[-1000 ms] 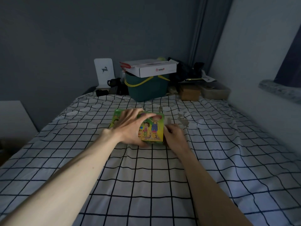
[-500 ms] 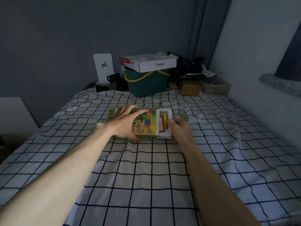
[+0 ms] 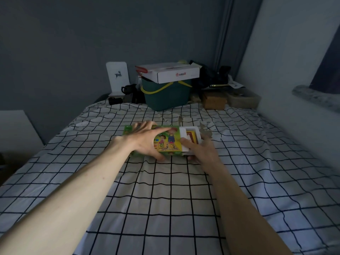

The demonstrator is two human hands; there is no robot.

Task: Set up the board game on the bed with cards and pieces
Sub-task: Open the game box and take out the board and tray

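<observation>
Game box lying flat on the checked bedsheet, mid-bed, green-and-yellow sleeve with cartoon children printed on top. Left hand clamped over the sleeve: fingers spread across the top toward the far edge, thumb hooked round the near edge. Right hand at the sleeve's right end, gripping the white inner tray, thumb on the tray's near top rim, remaining fingers curled underneath (mostly hidden). Tray sticking partway out of the sleeve to the right, red and yellow cards visible inside. Small pale cardboard bits on the sheet just beyond and right of the tray, shapes too dim to identify.

Far end of the bed, against the grey wall: dark green basket with a yellow handle, white carton resting across its rim. Left of the basket: white stand with a small deer motif, dark mug beside it. Right of the basket: brown box, translucent container, dark clutter behind (indistinct). Grey stone ledge on the right wall. Pale panel off the bed's left edge. Room dim, lit from the right side.
</observation>
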